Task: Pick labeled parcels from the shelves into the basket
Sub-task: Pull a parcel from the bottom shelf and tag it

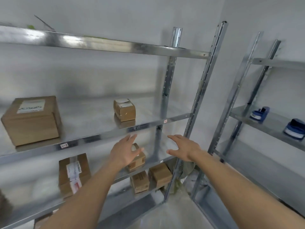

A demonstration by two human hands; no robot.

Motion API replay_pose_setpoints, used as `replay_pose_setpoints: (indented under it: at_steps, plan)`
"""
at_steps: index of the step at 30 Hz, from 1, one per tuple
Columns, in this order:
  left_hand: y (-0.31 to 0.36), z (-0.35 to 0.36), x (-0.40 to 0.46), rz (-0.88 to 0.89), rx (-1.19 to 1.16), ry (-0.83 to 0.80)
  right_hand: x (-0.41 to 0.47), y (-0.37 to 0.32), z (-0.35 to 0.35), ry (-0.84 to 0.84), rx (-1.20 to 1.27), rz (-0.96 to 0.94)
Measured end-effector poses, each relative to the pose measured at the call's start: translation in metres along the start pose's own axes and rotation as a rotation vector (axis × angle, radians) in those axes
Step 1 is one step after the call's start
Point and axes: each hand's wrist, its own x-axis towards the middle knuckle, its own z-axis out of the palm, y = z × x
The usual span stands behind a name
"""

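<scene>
Little looks done: both hands, left hand [126,150] and right hand [184,148], reach out spread and empty toward the small parcel [137,160] at frame centre, other labeled parcels [32,119] remain shelved, no basket visible.

Shelving rack [105,45] shiny grey galvanised metal, mottled sheen. Large parcel [31,120] brown cardboard, white label with teal print. Small parcel [124,109] brown, white label. Lower parcel [74,174] brown, white label with red patch. Second rack [264,119] grey; blue-and-white tape dispensers [260,114]. Wall [115,17] pale grey.
</scene>
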Motion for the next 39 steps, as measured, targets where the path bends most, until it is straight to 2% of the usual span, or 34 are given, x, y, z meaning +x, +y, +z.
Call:
replay_pose_setpoints:
  at_steps: [8, 14, 20, 28, 34, 39]
  plan:
    - [-0.006, 0.090, 0.072, -0.240, -0.020, -0.030, 0.129, 0.077, 0.070, -0.132, 0.109, -0.142]
    - [-0.028, 0.183, 0.078, -0.334, -0.100, -0.108, 0.180, 0.104, 0.170, -0.314, 0.199, -0.217]
    - [-0.070, 0.285, 0.070, -0.432, -0.180, -0.169, 0.212, 0.115, 0.299, -0.502, 0.251, -0.197]
    - [-0.146, 0.436, 0.072, -0.548, -0.199, -0.314, 0.255, 0.125, 0.455, -0.555, 0.277, -0.174]
    - [-0.199, 0.532, 0.104, -0.621, -0.228, -0.338, 0.312, 0.118, 0.551, -0.450, 0.440, -0.107]
    - [-0.239, 0.590, 0.141, -0.619, -0.240, -0.263, 0.366, 0.110, 0.622, -0.351, 0.494, -0.074]
